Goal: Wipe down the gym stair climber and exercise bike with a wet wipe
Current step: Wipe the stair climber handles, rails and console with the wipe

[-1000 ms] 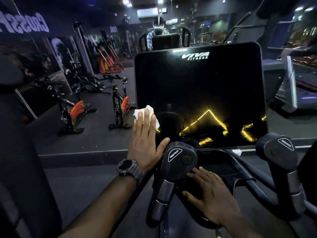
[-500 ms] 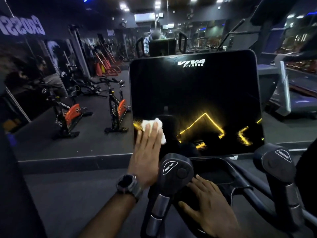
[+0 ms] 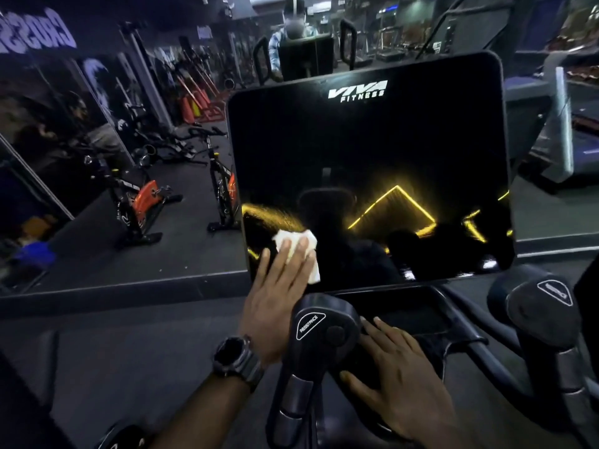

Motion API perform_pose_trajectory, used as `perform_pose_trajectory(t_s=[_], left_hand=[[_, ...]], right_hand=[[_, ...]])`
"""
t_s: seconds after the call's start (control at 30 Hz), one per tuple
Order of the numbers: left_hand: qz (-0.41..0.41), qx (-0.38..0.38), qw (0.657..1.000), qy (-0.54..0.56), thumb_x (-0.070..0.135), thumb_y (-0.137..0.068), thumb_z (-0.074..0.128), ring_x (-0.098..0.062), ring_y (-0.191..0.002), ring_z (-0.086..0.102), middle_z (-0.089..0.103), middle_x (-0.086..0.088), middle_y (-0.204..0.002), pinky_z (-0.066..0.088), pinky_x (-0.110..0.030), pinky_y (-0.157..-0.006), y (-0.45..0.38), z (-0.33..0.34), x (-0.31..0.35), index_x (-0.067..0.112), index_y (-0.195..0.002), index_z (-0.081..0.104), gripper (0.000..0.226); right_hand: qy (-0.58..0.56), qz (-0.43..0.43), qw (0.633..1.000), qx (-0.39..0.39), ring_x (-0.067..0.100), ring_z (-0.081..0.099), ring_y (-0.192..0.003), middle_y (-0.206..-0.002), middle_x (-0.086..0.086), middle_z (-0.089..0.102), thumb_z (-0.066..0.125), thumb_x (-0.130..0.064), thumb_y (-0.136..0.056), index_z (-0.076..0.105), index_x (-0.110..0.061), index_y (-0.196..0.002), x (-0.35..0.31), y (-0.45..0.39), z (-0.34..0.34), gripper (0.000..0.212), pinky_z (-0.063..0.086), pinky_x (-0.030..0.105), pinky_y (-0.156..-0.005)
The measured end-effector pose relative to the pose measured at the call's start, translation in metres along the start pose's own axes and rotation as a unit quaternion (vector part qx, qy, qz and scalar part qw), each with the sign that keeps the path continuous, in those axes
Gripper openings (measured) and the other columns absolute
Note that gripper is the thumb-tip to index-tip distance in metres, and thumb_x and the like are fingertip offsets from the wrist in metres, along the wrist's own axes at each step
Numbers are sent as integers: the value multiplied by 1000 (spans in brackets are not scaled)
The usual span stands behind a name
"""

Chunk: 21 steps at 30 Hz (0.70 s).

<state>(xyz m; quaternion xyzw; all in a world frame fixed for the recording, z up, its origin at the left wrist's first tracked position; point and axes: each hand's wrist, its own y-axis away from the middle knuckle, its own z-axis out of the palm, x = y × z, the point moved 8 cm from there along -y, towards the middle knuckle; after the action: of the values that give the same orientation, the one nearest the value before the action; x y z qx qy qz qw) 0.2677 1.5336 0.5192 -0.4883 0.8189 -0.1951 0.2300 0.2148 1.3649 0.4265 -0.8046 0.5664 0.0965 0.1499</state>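
Now the left hand (image 3: pixel 278 296) lies flat, fingers straight and released, pressing a white wipe (image 3: pixel 296 251) against the lower left corner of the black screen (image 3: pixel 372 157); the wipe shows past the fingertips. Since a second ago, hand and wipe have slid rightward from the screen's edge onto its face. The right hand (image 3: pixel 398 374), fingers spread and grasping nothing, rests on the console beside the resistance handle (image 3: pixel 321 328).
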Motion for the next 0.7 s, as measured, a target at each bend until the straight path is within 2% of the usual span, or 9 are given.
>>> perform_pose_trajectory(t_s=[0.07,0.13,0.2,0.27,0.33,0.43,0.53,0.6,0.7], left_hand=[[8,4,1000,4,51,-94,51,-27,-149,16,20,-7,-161,15,-58,-118,26,2,3,13,-150,33,70],[-29,47,998,32,32,-89,65,-26,-147,23,30,-6,-157,21,-61,-115,34,-6,-9,15,-146,42,63],[-94,99,989,57,20,-95,53,-29,-145,27,35,-10,-154,25,-59,-114,23,-15,-29,15,-140,49,46],[-167,118,974,97,19,-99,41,-29,-148,18,25,-11,-158,24,-56,-116,0,-21,-49,15,-141,47,43],[-224,124,954,158,17,-101,40,-25,-150,10,11,-10,-162,30,-52,-114,-20,-24,-66,16,-147,38,46],[-280,136,926,213,22,-103,39,-19,-149,13,2,-6,-163,43,-41,-107,-31,-26,-76,21,-154,20,55],[-319,140,905,245,34,-103,31,1,-145,6,3,2,-163,32,-17,-107,-5,-18,-55,32,-155,12,56],[-368,148,876,276,44,-101,27,2,-144,13,14,5,-162,33,-21,-108,29,-11,-37,43,-151,19,51],[-406,188,847,287,53,-96,30,-1,-135,39,39,10,-150,48,-34,-102,63,-10,-32,57,-137,36,42]], right_hand=[[-1,1,1000,0,-1,-4,-149,-162,-24,9,19,-83,-85,27,-45,-151,0,0,2,77,4,32,-122],[-11,2,1000,1,-1,-3,-149,-162,-23,11,20,-83,-85,29,-44,-151,-1,0,1,77,4,32,-122],[-15,0,1000,-3,-3,-7,-148,-161,-26,6,21,-83,-85,24,-45,-152,-2,-1,-1,77,1,31,-122],[-9,-6,1000,-3,-4,-9,-148,-160,-29,3,21,-84,-84,19,-47,-152,-1,0,1,78,1,30,-122],[-4,-1,1000,1,-2,3,-149,-159,-27,17,29,-84,-82,30,-47,-150,-1,-3,3,77,6,30,-120],[-8,28,999,-16,6,36,-140,-146,-17,50,46,-81,-78,57,-38,-136,8,-4,13,72,23,34,-112],[-25,28,999,-28,9,46,-135,-142,-17,55,51,-82,-74,61,-39,-130,11,-7,18,72,21,29,-112],[-42,27,998,-27,8,46,-134,-138,-17,58,54,-83,-69,64,-40,-126,11,-8,19,73,13,23,-114],[-46,24,998,-23,6,42,-130,-131,-16,63,58,-83,-62,69,-39,-119,9,-10,17,74,10,22,-112]])
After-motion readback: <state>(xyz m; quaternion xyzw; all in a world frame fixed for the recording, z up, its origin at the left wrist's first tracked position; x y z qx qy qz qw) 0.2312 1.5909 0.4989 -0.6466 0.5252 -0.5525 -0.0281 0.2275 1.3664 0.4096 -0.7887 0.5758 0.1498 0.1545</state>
